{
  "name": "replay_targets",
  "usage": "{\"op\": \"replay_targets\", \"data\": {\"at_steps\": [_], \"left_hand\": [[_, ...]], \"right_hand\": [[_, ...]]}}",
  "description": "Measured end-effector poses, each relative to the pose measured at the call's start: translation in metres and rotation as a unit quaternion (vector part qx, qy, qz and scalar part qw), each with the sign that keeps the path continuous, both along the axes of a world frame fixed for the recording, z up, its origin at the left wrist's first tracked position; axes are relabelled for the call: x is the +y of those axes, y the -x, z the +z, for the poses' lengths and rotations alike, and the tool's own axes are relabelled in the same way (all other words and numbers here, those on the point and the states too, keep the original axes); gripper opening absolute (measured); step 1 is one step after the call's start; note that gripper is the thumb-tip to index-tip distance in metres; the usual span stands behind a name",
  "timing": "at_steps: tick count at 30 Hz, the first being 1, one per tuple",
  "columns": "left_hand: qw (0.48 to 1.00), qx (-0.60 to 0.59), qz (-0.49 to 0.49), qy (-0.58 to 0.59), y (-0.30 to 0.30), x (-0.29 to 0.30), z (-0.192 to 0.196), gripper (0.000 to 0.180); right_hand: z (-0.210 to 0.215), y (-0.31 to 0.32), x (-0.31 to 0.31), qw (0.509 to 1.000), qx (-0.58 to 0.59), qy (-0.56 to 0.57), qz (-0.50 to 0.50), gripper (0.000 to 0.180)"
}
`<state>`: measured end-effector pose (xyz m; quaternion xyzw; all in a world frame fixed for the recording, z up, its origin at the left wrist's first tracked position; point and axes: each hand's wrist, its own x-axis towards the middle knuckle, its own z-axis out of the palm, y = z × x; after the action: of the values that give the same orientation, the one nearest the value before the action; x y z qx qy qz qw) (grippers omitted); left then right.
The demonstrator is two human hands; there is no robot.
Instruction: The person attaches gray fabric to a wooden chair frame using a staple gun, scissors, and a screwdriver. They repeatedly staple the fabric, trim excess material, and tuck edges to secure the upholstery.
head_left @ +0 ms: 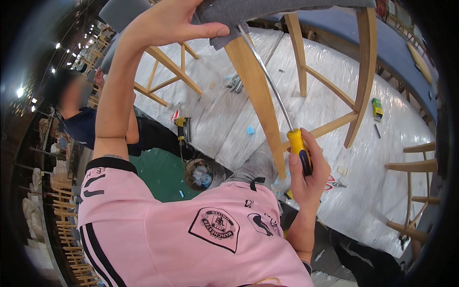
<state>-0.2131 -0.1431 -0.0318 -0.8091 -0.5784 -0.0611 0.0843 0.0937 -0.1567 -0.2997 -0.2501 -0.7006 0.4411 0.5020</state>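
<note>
A wooden chair with a grey upholstered seat (pixel 296 5) stands tilted in front of me, at the top of the view. My left hand (pixel 174 21) grips the seat's edge, its thumb pressed on the loose grey fabric; the other fingers are mostly hidden. In my right hand (pixel 311 174) is a long screwdriver (pixel 295 137) with a yellow and dark blue handle. Its metal shaft runs up alongside the near wooden leg (pixel 253 71), and the tip meets the fabric where leg and seat join, close to my left thumb.
Plastic film covers the work table (pixel 220 129). On it lie red-handled pliers (pixel 334 183), a green-yellow box (pixel 377 109) and a blue foam scrap (pixel 250 130). A staple gun (pixel 182 129) hangs near a scrap container (pixel 200 174). A co-worker (pixel 79 119) is at the left; more chairs (pixel 416 166) stand around.
</note>
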Motion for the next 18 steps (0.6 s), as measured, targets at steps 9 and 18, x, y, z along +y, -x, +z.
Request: {"op": "replay_targets", "data": {"at_steps": [9, 18], "left_hand": [[0.998, 0.003, -0.058, -0.019, -0.007, 0.001, -0.011, 0.085], [0.998, -0.005, -0.061, -0.027, -0.014, -0.007, -0.017, 0.086]], "right_hand": [[0.002, -0.018, -0.013, 0.998, 0.008, 0.068, 0.006, 0.041], [0.006, -0.021, -0.011, 0.999, -0.002, 0.055, -0.001, 0.039]]}}
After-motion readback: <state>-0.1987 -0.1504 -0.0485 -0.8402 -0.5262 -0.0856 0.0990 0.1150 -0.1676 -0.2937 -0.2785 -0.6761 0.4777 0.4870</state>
